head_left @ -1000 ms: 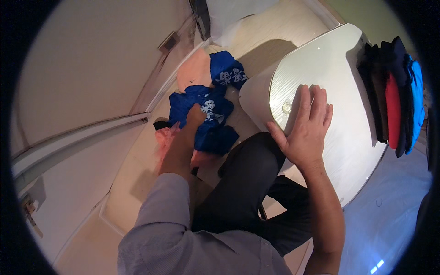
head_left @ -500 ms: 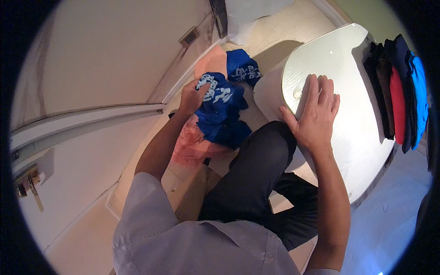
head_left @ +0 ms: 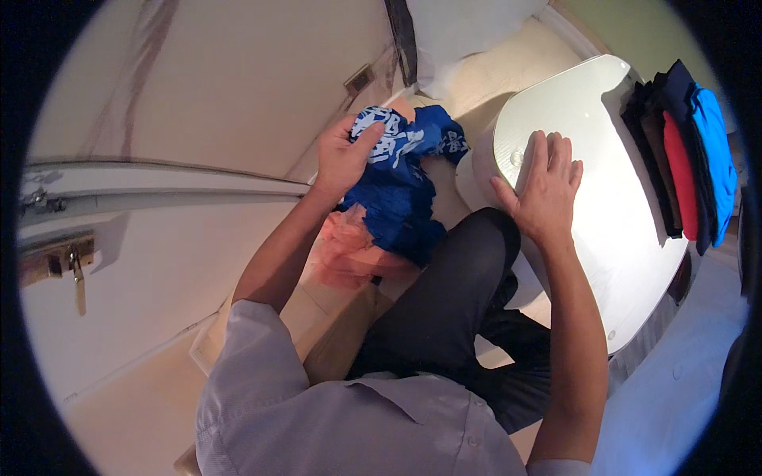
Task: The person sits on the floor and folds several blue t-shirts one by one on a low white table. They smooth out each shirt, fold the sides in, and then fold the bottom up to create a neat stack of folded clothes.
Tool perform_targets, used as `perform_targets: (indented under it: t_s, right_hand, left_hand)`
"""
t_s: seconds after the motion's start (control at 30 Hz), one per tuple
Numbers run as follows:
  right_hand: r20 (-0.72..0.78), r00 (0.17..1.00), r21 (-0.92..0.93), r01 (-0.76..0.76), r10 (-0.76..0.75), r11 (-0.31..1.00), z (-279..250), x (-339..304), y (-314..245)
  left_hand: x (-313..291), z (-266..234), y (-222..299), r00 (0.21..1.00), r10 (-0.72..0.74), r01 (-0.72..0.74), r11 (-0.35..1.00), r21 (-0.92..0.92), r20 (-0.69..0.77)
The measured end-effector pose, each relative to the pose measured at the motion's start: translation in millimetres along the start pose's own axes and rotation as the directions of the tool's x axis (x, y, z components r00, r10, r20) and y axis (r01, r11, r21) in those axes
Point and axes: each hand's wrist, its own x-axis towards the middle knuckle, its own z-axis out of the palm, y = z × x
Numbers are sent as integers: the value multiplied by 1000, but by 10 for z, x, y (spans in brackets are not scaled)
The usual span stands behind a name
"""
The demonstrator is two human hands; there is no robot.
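Observation:
My left hand (head_left: pixel 346 155) is closed around the upper edge of a crumpled blue cloth printed with white characters (head_left: pixel 394 198). The fabric hangs down from my fingers in loose folds, and another part of it spreads to the right behind. Under it lies a thin, sheer pinkish-orange sheet or bag (head_left: pixel 349 246), whose material I cannot make out for sure. My right hand (head_left: pixel 548 189) rests flat on the white tabletop (head_left: pixel 611 214), fingers stretched out and holding nothing.
A neat row of folded garments (head_left: pixel 686 159) in black, brown, red, navy and bright blue lies along the table's right side. On my left stands a white door (head_left: pixel 143 262) with a brass handle (head_left: pixel 77 270). My bent knee (head_left: pixel 492 230) is against the table's near side.
My left hand has raised the blue cloth slightly and shifted it right, drawing its folds upward. The view has turned a little. My right hand stays flat on the table.

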Motion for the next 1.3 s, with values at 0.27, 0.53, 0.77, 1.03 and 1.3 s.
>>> perform_targets:
  t_s: [0.27,0.53,0.77,1.03,1.3]
  right_hand:
    - [-38,998,40,44,-42,998,-77,-29,35]
    - [154,983,220,67,-102,973,-325,-61,-26]
    - [212,961,911,-127,-179,393,-460,-759,-269]
    - [-43,961,961,-35,272,275,-1093,-1178,496]
    - [-423,641,905,322,640,276,-2107,-1529,1618]
  left_hand:
    - [-347,174,1011,1000,19,-17,991,-135,15]
    - [-701,536,1810,979,127,-102,982,-158,158]
    - [-890,1004,2313,894,229,-180,971,-159,385]
    - [-723,1675,3112,75,878,-997,53,61,472]
    - [-818,2415,3509,108,924,-994,111,13,367]
